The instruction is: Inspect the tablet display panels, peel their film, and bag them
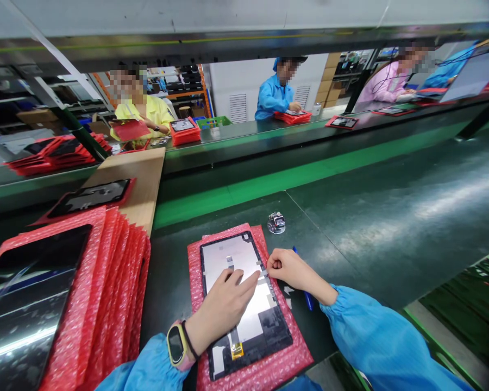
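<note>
A tablet screen panel [252,326], its silver and black back facing up, lies on red bubble wrap [297,355] in front of me. My left hand [230,298] rests over the panel with its fingers apart, the index fingertip touching near the right edge. Beside that fingertip, my right hand [287,269] pinches at the panel's right edge; whatever is between its fingers is too small to make out. A pale strip [263,274] shows between the two hands. Yellow tape [237,350] sits at the panel's lower end.
A blue pen [308,300] and small white scraps [288,290] lie right of the panel. Beyond is a small round clear object [276,222]. Red bubble-wrap sleeves [118,293] with a dark screen [28,304] are stacked left, near a wooden board [146,179]. Co-workers sit across the line.
</note>
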Demonstrator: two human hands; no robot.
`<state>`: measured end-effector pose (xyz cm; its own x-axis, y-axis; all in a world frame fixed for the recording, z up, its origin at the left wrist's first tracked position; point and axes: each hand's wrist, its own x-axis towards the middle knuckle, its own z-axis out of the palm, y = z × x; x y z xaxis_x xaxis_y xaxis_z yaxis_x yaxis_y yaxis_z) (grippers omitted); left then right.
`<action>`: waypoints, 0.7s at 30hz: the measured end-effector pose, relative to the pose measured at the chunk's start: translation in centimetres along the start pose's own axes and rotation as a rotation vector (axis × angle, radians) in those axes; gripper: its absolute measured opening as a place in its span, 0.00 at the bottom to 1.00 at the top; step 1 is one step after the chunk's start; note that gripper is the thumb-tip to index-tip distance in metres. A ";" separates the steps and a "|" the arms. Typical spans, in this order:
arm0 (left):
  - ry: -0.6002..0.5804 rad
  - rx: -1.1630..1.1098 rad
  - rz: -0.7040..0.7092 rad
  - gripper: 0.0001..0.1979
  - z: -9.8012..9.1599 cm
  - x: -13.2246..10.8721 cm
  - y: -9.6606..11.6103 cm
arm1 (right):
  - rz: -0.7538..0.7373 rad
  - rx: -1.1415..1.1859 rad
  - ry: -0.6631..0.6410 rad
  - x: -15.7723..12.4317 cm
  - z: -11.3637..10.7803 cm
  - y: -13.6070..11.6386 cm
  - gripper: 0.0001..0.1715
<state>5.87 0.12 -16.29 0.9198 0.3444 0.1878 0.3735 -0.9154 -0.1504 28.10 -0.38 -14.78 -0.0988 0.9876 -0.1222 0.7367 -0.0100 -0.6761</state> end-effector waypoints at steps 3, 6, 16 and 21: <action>-0.036 0.001 0.046 0.14 -0.4 0.4 -0.3 | 0.026 -0.022 -0.008 0.2 0.0 -0.2 0.07; -0.061 -0.036 0.065 0.09 -0.9 1.0 -0.6 | 0.058 -0.038 -0.016 0.3 0.1 -0.5 0.07; -0.088 -0.106 0.082 0.08 -1.4 1.7 -0.4 | 0.085 -0.043 -0.053 0.4 -0.3 -0.9 0.08; -0.048 -0.162 -0.014 0.17 -1.0 2.3 0.1 | 0.054 -0.028 -0.089 0.6 -0.3 -0.1 0.08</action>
<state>7.87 0.63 -14.93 0.9209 0.3629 0.1420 0.3651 -0.9309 0.0114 28.13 0.29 -14.56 -0.1169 0.9678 -0.2231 0.7606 -0.0572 -0.6467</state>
